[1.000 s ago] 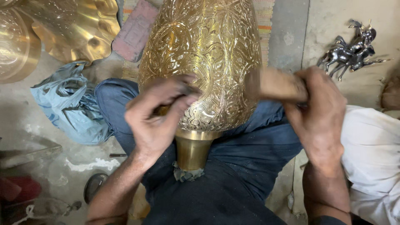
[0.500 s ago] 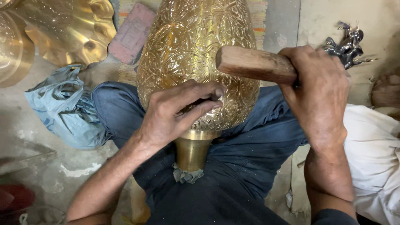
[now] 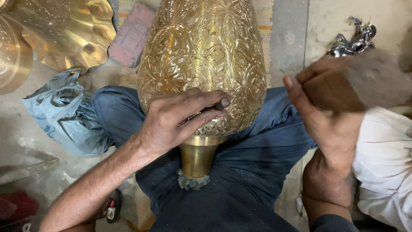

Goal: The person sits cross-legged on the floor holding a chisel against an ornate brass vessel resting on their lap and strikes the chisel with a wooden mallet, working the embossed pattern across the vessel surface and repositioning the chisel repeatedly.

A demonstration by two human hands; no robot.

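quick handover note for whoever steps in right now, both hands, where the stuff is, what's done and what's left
Left hand: closed around a small metal punch, its tip set against the lower body of the embossed brass vase.
Right hand: raised off to the right, gripping a wooden mallet, blurred in motion.
Vase: lies across the lap on dark blue trousers, neck toward the body, cloth wad at its mouth.
Done: floral relief covers the visible surface.
Left: likely more strikes where the punch sits; how much remains cannot be told.

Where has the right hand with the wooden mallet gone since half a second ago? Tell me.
Yes: the right hand swung its wooden mallet rightward, off the engraved brass vase.
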